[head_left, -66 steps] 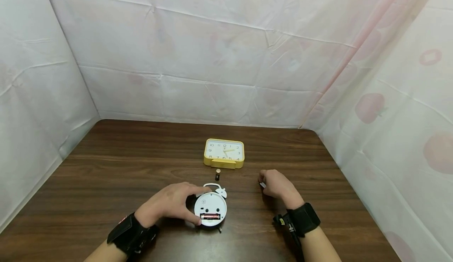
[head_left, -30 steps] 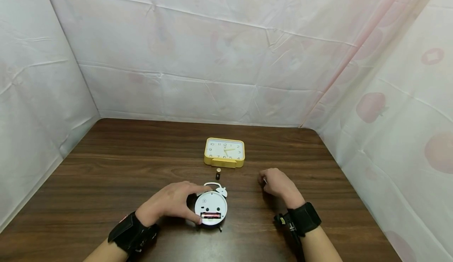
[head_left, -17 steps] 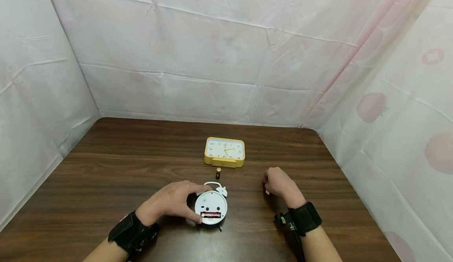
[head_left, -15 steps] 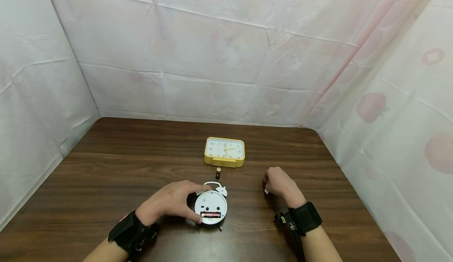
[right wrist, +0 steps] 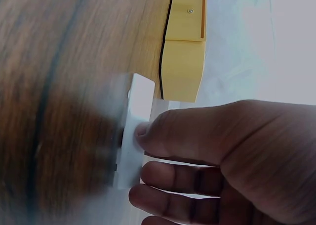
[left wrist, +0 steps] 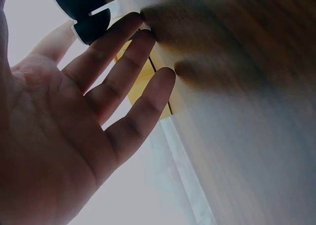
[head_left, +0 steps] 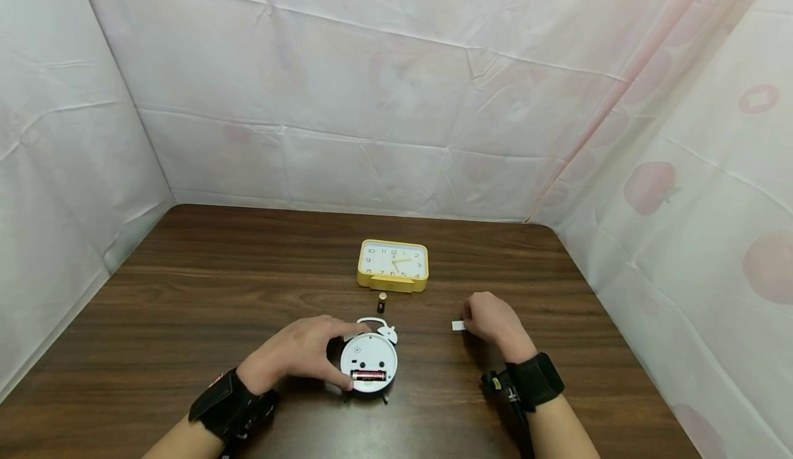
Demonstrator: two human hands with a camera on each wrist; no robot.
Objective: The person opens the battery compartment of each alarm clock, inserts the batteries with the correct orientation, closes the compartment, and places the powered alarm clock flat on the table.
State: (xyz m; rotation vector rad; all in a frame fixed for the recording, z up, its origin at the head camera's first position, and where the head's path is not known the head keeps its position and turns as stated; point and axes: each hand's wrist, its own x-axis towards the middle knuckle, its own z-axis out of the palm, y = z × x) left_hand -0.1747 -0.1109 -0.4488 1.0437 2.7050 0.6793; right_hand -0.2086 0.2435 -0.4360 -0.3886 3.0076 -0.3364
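A white twin-bell alarm clock (head_left: 361,354) has its back turned up, with a battery (head_left: 368,376) in its uncovered compartment. My left hand (head_left: 300,350) holds the clock's left side between thumb and index finger. In the left wrist view, the other fingers (left wrist: 118,84) stretch out beside the clock's dark underside (left wrist: 81,3). To the right, my right hand (head_left: 494,323) pinches a small white battery cover (right wrist: 138,104), its thumb flat on the near face. Part of the cover is hidden behind the thumb.
Behind the alarm clock a loose battery (head_left: 381,303) stands on the brown wooden table (head_left: 279,266). Farther back is a yellow rectangular clock (head_left: 393,259), face up. Pale cloth walls (head_left: 372,101) enclose the table's back and sides.
My right hand has turned the battery cover between its fingers, so the cover now points left beyond the fingertips. My left hand and the alarm clock have stayed in place.
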